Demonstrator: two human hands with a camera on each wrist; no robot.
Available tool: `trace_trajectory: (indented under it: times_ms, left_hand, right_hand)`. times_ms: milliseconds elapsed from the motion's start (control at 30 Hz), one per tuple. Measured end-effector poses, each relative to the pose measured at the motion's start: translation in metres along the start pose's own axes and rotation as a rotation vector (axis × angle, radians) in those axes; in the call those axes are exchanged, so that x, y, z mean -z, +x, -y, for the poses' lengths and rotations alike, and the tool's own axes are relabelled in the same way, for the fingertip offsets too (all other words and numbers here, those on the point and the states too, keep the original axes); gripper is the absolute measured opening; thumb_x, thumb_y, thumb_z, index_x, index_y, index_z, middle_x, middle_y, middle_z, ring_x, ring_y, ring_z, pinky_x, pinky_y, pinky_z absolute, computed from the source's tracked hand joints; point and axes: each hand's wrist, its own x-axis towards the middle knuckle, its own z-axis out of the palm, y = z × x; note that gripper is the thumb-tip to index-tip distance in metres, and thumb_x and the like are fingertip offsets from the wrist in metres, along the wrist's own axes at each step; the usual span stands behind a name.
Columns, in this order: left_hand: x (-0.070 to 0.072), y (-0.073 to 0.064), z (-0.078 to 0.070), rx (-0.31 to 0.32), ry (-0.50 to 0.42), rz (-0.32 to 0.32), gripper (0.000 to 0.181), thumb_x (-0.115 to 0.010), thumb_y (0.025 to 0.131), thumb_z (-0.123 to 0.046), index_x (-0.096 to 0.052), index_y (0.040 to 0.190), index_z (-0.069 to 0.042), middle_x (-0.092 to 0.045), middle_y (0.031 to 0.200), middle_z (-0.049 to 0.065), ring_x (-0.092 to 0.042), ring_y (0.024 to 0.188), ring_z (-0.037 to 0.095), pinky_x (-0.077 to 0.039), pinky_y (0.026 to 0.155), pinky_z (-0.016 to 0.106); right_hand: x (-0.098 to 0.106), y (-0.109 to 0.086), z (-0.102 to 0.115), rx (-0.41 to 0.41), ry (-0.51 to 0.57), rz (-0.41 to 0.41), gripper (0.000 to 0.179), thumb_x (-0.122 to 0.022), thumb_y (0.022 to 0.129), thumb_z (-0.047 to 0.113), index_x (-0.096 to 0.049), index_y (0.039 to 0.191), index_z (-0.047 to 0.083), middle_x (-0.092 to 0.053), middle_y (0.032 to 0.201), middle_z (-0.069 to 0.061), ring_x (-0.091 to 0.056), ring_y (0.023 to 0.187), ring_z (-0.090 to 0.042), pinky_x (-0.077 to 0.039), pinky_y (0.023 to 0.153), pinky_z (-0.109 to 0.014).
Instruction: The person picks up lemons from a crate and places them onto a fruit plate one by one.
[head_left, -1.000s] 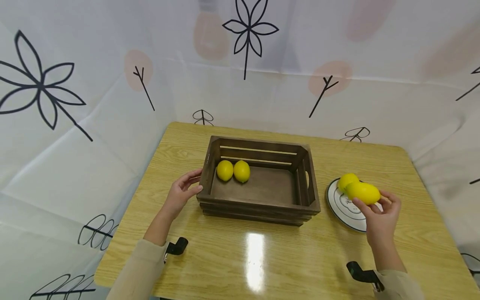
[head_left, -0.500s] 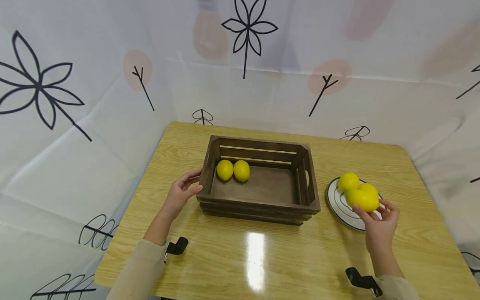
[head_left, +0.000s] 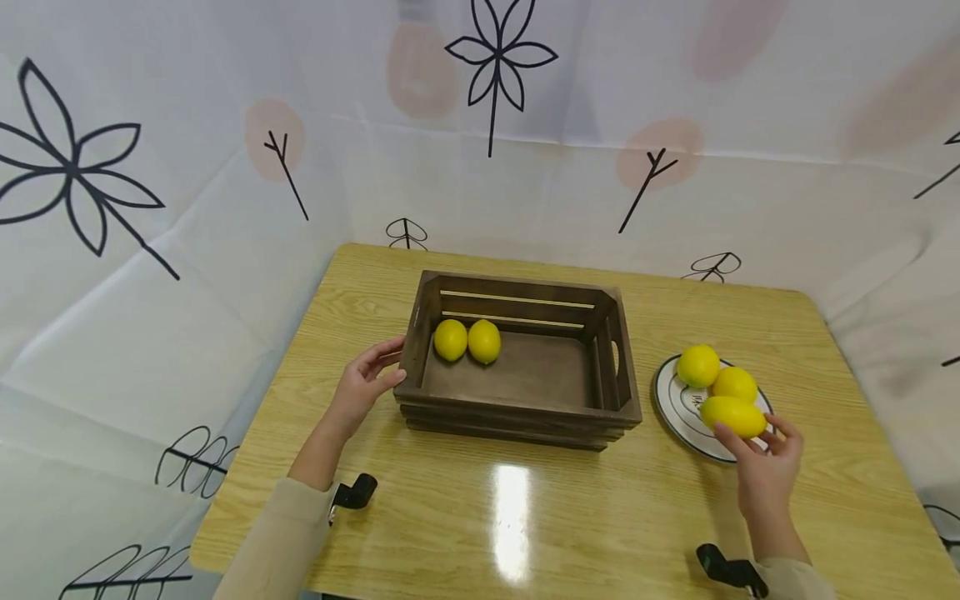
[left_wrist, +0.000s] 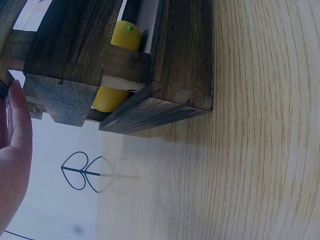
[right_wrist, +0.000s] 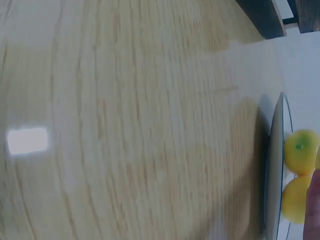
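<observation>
One lemon (head_left: pixel 733 415) is pinched between the thumb and fingers of the right hand (head_left: pixel 768 468). We see it at the side of the plate (head_left: pixel 678 417) closest to that hand; whether it touches the plate, we cannot tell. Just beyond the held fruit, a second lemon (head_left: pixel 735 384) and a third lemon (head_left: pixel 698 367) lie on the plate. The left hand (head_left: pixel 362 392) has its thumb and fingers spread apart, touching the near end of a wooden crate (head_left: pixel 517 425), which stands between the hands on the worktop (head_left: pixel 592 517). Inside the crate, at the end by the left hand, we count a fourth lemon (head_left: pixel 450 340) and a fifth lemon (head_left: pixel 484 342), side by side.
</observation>
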Motion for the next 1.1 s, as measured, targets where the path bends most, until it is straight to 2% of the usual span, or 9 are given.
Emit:
trace_trajectory:
  times_ms: [67, 300, 567, 700, 867, 1100]
  left_hand:
    - [0.000, 0.000, 0.000, 0.001, -0.001, 0.002, 0.049, -0.058, 0.090, 0.000, -0.041, 0.136, 0.005, -0.042, 0.136, 0.017, -0.041, 0.121, 0.028, -0.044, 0.091, 0.023]
    - [0.000, 0.001, 0.001, 0.000, 0.014, 0.001, 0.049, -0.058, 0.090, 0.000, -0.041, 0.136, 0.005, -0.041, 0.136, 0.018, -0.042, 0.120, 0.025, -0.044, 0.091, 0.023]
    - [-0.001, 0.001, 0.000, -0.001, 0.010, -0.002, 0.049, -0.058, 0.089, 0.001, -0.042, 0.136, 0.005, -0.041, 0.136, 0.018, -0.040, 0.122, 0.030, -0.043, 0.092, 0.024]
    - [0.000, 0.001, 0.000, -0.002, 0.009, 0.001, 0.049, -0.057, 0.090, 0.001, -0.041, 0.136, 0.005, -0.041, 0.137, 0.019, -0.040, 0.122, 0.031, -0.043, 0.092, 0.024]
    - [0.000, 0.001, 0.000, -0.003, 0.012, 0.002, 0.049, -0.058, 0.089, 0.001, -0.042, 0.136, 0.004, -0.041, 0.137, 0.019, -0.043, 0.120, 0.024, -0.044, 0.092, 0.024]
    - [0.000, 0.000, -0.001, -0.005, 0.010, 0.004, 0.050, -0.058, 0.090, 0.000, -0.041, 0.136, 0.005, -0.041, 0.137, 0.019, -0.044, 0.119, 0.021, -0.044, 0.092, 0.024]
  right_hand:
    - [0.006, 0.006, -0.005, -0.007, -0.035, -0.007, 0.073, -0.081, 0.072, 0.018, -0.033, 0.126, 0.031, -0.032, 0.110, 0.008, -0.043, 0.091, -0.009, -0.043, 0.065, -0.006]
    - [0.023, 0.032, -0.018, -0.035, -0.170, -0.026, 0.077, -0.083, 0.069, 0.028, -0.034, 0.128, 0.036, -0.032, 0.116, 0.009, -0.038, 0.094, -0.007, -0.042, 0.073, -0.010]
    - [0.039, 0.062, -0.033, -0.078, -0.143, -0.021, 0.086, -0.087, 0.063, 0.022, -0.036, 0.131, 0.032, -0.032, 0.105, 0.007, -0.041, 0.085, -0.012, -0.049, 0.055, -0.013]
    - [0.032, 0.050, -0.020, -0.065, -0.274, -0.002, 0.088, -0.084, 0.067, 0.031, -0.033, 0.140, 0.029, -0.034, 0.110, 0.003, -0.039, 0.088, -0.012, -0.047, 0.056, -0.012]
    - [0.022, 0.030, -0.003, -0.039, -0.475, 0.012, 0.094, -0.074, 0.073, 0.047, -0.025, 0.148, 0.021, -0.036, 0.125, -0.007, -0.038, 0.097, -0.013, -0.041, 0.063, -0.009]
    - [0.020, 0.026, -0.001, -0.025, -0.476, 0.010, 0.090, -0.069, 0.078, 0.047, -0.024, 0.149, 0.017, -0.030, 0.138, -0.009, -0.038, 0.098, -0.006, -0.038, 0.071, -0.006]
